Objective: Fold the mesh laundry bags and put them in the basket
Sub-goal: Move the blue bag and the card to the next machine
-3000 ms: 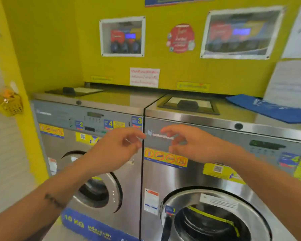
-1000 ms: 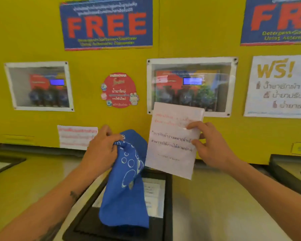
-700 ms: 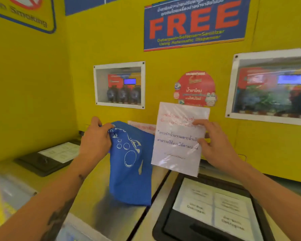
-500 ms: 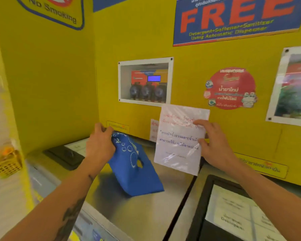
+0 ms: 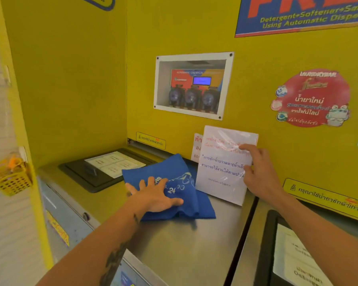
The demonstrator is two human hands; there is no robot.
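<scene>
on the steel top of the washing machine [image 5: 184,250] lies the blue cloth laundry bag [image 5: 174,172], the left hand [image 5: 155,197] pressing flat on it; the right hand [image 5: 260,172] pinches a white laminated paper sheet [image 5: 221,166]; small yellow plastic basket [image 5: 8,178] hangs far left

Blue laundry bag [image 5: 174,178], white bubble print; yellow wall [image 5: 70,79]; yellow perforated basket [image 5: 8,180].

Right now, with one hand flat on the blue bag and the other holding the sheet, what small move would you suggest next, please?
Probably put down the laminated sheet. The right hand pinches it upright, while only the left hand presses the blue bag, which lies rumpled on the washer top. Folding likely needs both hands.
</scene>
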